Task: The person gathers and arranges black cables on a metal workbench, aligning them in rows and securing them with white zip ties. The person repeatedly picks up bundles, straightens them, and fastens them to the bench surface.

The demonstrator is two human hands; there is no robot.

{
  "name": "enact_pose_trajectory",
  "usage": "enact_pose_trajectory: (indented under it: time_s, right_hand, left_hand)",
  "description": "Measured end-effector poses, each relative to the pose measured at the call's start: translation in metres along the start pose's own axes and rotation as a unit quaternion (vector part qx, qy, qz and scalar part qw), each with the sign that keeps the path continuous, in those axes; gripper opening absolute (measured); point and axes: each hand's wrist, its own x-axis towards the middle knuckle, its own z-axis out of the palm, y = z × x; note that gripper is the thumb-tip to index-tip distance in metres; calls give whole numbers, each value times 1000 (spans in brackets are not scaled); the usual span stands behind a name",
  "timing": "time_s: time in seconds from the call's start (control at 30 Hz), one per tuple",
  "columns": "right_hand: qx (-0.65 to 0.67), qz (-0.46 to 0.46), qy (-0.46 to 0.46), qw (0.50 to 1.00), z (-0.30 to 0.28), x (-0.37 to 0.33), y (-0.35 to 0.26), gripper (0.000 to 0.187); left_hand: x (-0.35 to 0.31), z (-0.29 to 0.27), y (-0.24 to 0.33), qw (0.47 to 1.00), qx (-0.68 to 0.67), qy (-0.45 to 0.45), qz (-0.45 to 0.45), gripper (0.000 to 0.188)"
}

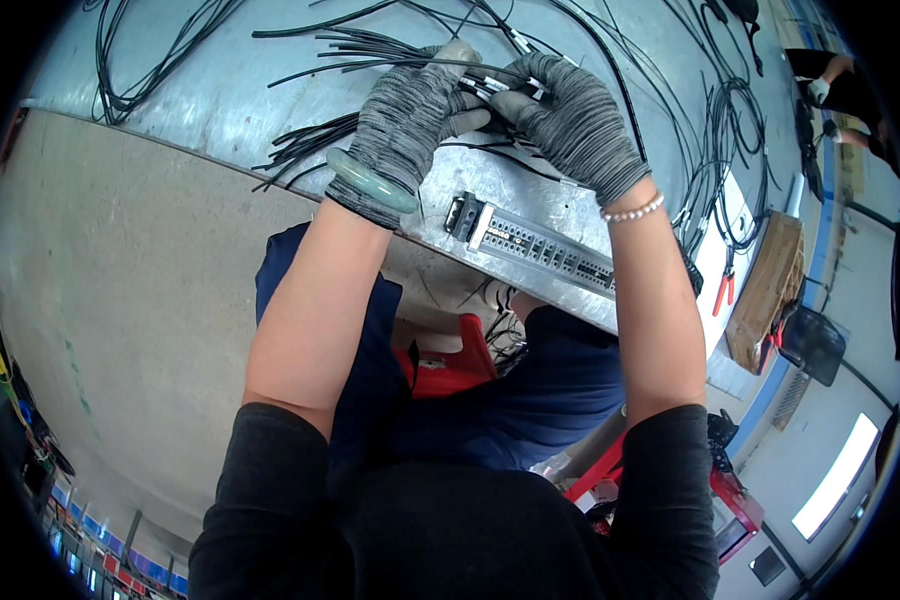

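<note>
Left hand (410, 115) is closed round a bunch of wires (370, 48), just past the strip (545, 245); right hand (575, 115) pinches in by their tags (493, 84), hard to tell on which. Probably light, springy stuff, so I'd grip near the tags.

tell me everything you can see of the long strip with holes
The strip is long, narrow and grey, metallic-looking, with rows of small dark holes and a black block at its left end. It lies on the metal table near the edge, slanting down to the right in the picture. The right forearm hides its right end. Neither the left hand nor the right hand touches it.
</note>
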Motion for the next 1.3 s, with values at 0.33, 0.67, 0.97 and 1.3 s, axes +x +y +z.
enact_pose_trajectory:
  time_s: [0.33,0.67,0.97,1.3]
  right_hand:
    - [84,75,-73,991,-12,7,-5,37]
    - [48,14,-16,999,-6,7,5,37]
    - [-5,-62,118,991,14,-10,-8,24]
    - [-116,-59,175,976,40,-11,-25,19]
  left_hand:
    - [3,-18,-12,978,-199,-44,32,36]
    - [2,-8,-10,985,-170,-3,26,35]
    - [8,-17,-9,953,245,-58,167,36]
    - [7,-16,-8,836,521,-5,170,49]
